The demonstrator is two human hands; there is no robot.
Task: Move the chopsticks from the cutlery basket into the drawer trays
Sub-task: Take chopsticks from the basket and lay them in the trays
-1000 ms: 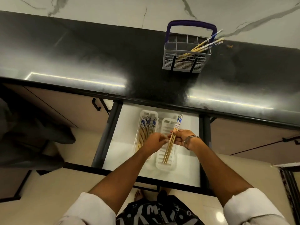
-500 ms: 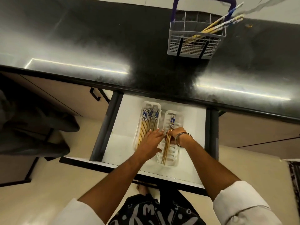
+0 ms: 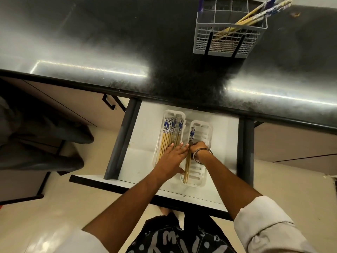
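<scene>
The open white drawer [image 3: 138, 157] holds two white slotted trays. Several blue-topped bamboo chopsticks [image 3: 168, 136] fill the left tray [image 3: 166, 114]. A pair of chopsticks [image 3: 188, 161] lies along the left side of the right tray [image 3: 202, 181]. My left hand [image 3: 171, 157] lies flat with straight fingers across the gap between the trays, fingertips beside that pair. My right hand [image 3: 198, 147], with a metal bangle at the wrist, curls its fingers on the pair near its middle. The grey cutlery basket [image 3: 226, 42] on the black counter holds more chopsticks [image 3: 255, 15], leaning right.
The black countertop [image 3: 127, 42] overhangs the drawer's back. Dark drawer rails [image 3: 124, 141] run along both sides. A cabinet handle [image 3: 109, 103] sits left of the drawer. A dark bundle [image 3: 36, 139] lies on the floor at left. My feet and patterned trousers [image 3: 175, 234] show below.
The pair of chopsticks went down from above the right tray and now lies in it. My left hand opened flat beside it. The camera moved closer to the drawer.
</scene>
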